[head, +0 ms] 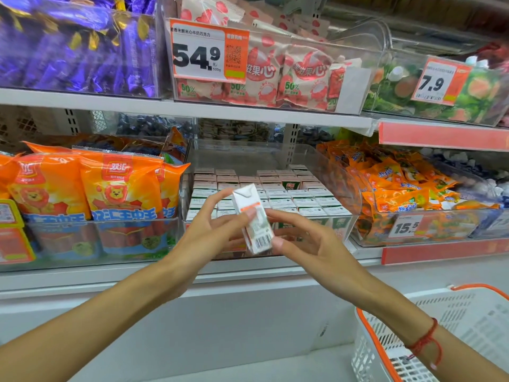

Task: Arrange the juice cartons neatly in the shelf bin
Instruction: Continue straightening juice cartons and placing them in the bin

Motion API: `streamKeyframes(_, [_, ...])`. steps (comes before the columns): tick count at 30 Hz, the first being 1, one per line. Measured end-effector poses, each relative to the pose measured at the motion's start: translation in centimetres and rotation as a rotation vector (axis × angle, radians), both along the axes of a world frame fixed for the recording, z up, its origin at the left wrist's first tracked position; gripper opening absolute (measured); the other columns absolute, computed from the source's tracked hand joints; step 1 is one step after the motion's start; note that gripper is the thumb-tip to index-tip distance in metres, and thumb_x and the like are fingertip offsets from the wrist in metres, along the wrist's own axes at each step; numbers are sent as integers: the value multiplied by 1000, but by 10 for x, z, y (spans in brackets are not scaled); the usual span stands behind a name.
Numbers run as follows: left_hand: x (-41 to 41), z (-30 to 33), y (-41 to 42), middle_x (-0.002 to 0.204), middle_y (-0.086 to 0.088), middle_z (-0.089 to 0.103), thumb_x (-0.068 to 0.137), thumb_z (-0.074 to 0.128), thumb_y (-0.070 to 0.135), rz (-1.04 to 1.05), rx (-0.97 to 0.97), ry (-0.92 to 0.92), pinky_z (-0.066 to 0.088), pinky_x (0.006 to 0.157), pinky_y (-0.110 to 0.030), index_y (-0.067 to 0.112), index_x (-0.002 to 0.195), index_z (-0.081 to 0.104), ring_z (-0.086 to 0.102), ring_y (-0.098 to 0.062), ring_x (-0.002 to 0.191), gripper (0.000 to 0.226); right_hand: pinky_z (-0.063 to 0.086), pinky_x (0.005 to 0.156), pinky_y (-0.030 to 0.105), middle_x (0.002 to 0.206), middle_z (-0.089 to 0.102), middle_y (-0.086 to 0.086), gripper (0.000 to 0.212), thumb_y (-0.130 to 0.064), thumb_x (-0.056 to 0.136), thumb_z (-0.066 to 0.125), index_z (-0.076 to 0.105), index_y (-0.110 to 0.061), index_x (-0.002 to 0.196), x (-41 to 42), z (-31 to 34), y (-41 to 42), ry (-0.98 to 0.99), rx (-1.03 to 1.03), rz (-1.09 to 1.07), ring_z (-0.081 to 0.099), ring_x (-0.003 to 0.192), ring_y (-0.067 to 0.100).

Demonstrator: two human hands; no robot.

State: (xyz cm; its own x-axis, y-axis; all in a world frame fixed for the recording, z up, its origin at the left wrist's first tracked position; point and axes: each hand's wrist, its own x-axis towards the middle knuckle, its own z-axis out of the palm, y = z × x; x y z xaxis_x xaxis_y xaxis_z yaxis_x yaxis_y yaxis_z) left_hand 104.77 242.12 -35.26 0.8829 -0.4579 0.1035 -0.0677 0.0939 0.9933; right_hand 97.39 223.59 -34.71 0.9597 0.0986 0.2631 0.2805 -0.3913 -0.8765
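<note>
Juice carton [254, 219], small and white with a barcode low on its near face, is held tilted in the air just near of the clear shelf bin [338, 172], between both hands. Left hand [212, 230] pinches its upper part, thumb near the top and fingers on the facing side. Right hand [305, 238] has spread fingers, fingertips touching the lower right edge; whether that grip squeezes I cannot tell. It looks light and stiff at the corners, though the flat panels would probably dent. Hold it across the narrow sides. Farther back, packed cartons [278, 197] stand in rows in the bin; at far right sits a white basket [440, 340].
</note>
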Motion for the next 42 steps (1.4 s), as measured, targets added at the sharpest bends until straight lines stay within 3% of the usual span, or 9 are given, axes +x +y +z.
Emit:
streamKeyframes(3, [1, 4, 0, 97, -2, 77, 70, 69, 55, -8, -36, 153, 59, 65, -22, 37, 123, 51, 74, -17, 89, 58, 55, 89, 29, 114, 71, -12, 35, -36, 84, 64, 67, -33, 118, 1, 1, 3, -42, 67, -13, 67, 104, 8])
streamKeyframes(8, [-7, 8, -4, 95, -13, 76, 64, 69, 61, -115, 51, 439, 59, 60, -25, 24, 103, 70, 75, -21, 83, 54, 50, 57, 12, 69, 73, -4, 19, -38, 76, 68, 76, -21, 75, 0, 10, 10, -103, 204, -117, 65, 61, 3])
streamKeyframes(14, [-8, 12, -7, 92, -13, 75, 63, 74, 54, -99, -13, 732, 58, 51, -29, 9, 109, 67, 74, -18, 67, 65, 51, 58, 14, 74, 75, 0, 20, -42, 69, 71, 79, -26, 76, -1, 13, 11, -59, 231, -86, 65, 62, 4])
streamKeyframes(19, [-7, 9, -3, 103, -8, 74, 63, 75, 52, -192, -24, 805, 62, 60, -36, 10, 115, 63, 74, -16, 71, 68, 51, 60, 12, 76, 76, -3, 23, -43, 74, 68, 79, -24, 80, 1, 9, 12, -27, 224, -97, 66, 66, 1])
streamKeyframes(25, [-4, 8, -3, 102, -11, 75, 74, 72, 45, -153, -87, 472, 61, 69, -32, 22, 116, 63, 73, -23, 92, 49, 56, 83, 22, 104, 74, -11, 25, -42, 78, 74, 76, -34, 102, 3, 5, -1, 70, 212, -15, 69, 97, 4])
streamKeyframes(30, [-6, 6, -5, 125, 10, 65, 64, 84, 45, 17, -85, 14, 52, 93, -38, 52, 128, 42, 70, -13, 102, 77, 52, 85, 15, 115, 69, -19, 35, -35, 76, 79, 69, -42, 109, 1, 4, -4, -2, 189, -10, 64, 108, 2])
streamKeyframes(34, [-7, 3, -5, 128, 19, 62, 70, 80, 44, -53, -79, -104, 54, 91, -30, 54, 123, 50, 65, -5, 111, 62, 52, 82, 14, 111, 68, -20, 38, -18, 77, 79, 66, -34, 109, 3, 1, -2, -92, 161, -62, 63, 106, 0])
streamKeyframes(38, [-5, 4, -6, 124, 22, 63, 77, 77, 36, -146, -89, -116, 54, 90, -27, 61, 112, 58, 63, -6, 115, 47, 57, 82, 27, 109, 69, -14, 41, -15, 77, 80, 65, -30, 111, 5, -2, -2, -156, 85, -128, 63, 107, 6])
streamKeyframes(42, [-1, 6, -4, 109, 29, 67, 68, 80, 42, -134, -16, -110, 57, 82, -21, 63, 104, 61, 66, 0, 105, 46, 55, 77, 34, 115, 63, -16, 45, -15, 75, 82, 65, -30, 114, 6, 0, -8, -418, -281, -349, 58, 107, 9])
